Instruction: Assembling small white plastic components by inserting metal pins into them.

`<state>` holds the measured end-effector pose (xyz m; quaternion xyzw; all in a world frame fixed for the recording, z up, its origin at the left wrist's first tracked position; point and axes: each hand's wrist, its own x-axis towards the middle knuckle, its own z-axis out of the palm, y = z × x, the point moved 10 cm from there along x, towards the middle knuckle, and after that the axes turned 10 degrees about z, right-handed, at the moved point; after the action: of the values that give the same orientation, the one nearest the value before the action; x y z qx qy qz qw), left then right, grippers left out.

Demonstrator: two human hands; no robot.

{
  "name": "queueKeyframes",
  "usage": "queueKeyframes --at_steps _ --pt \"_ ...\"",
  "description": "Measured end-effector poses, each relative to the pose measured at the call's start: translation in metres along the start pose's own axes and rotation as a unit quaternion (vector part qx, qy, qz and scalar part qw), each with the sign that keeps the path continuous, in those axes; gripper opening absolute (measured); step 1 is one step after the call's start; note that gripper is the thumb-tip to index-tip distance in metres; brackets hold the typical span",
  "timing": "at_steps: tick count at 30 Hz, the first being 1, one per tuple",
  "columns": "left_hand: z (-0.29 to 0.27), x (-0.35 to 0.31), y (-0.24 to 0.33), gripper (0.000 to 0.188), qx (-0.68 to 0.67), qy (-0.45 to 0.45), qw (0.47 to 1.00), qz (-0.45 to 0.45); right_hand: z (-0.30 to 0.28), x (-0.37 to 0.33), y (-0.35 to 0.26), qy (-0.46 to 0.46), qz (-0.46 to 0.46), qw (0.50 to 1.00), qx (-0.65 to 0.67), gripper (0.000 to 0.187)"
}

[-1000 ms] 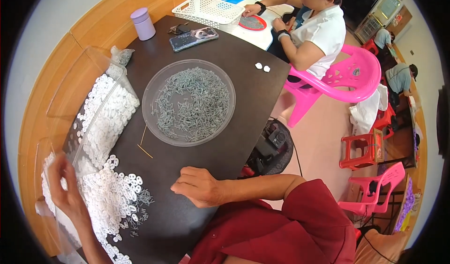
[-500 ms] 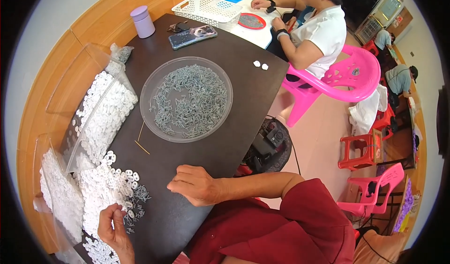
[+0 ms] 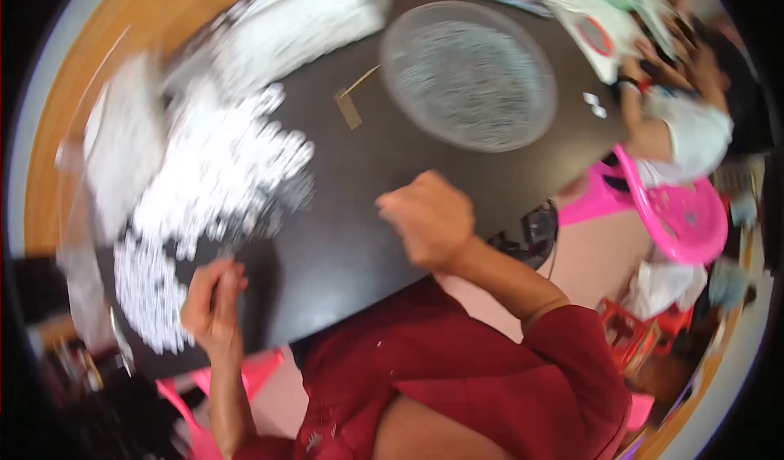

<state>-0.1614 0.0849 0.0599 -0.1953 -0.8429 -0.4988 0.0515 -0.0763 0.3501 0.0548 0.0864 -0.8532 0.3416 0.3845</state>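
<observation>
My left hand sat at the near edge of the dark counter, fingers pinched narrow at the fringe of the spread of small white rings; the blur kept me from telling whether a ring was actually between the fingertips. That spread lay just ahead and to the left of this hand, touching or nearly touching it, and ran as a long band away from me toward the far left, where it met the clear bag of white pieces. My right hand rested loosely curled on bare counter, well apart from the rings and holding nothing that I could see, so the left hand was plainly the nearer one. Beyond the right hand stood the round clear bowl of small metal parts, with a thin stick lying between it and the rings. Another person's hand was at the far right by the pink chair. Against half a second earlier, my head had swung and tipped, so the whole counter looked rotated and smeared; my left hand had come a little toward the middle, and my right fingers had curled in more than they had been.
</observation>
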Motion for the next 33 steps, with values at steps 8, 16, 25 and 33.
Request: queueKeyframes --at_steps 8,16,25,33 --pt "-0.037 -0.069 -0.019 0.015 -0.018 0.106 0.993 -0.039 0.013 0.013 -0.009 -0.065 0.058 0.994 0.06 0.018" --pt "-0.03 -0.068 -0.003 0.012 0.073 0.05 0.991 0.097 0.056 0.02 -0.056 -0.163 -0.019 0.986 -0.04 0.019" --pt "-0.049 -0.081 -0.014 0.009 0.0 0.108 0.986 0.129 0.155 0.05 -0.097 -0.211 -0.119 0.962 -0.126 0.016" --pt "-0.062 -0.091 -0.043 0.014 -0.054 0.107 0.989 0.092 0.195 0.043 -0.103 -0.282 -0.174 0.931 -0.151 0.008"
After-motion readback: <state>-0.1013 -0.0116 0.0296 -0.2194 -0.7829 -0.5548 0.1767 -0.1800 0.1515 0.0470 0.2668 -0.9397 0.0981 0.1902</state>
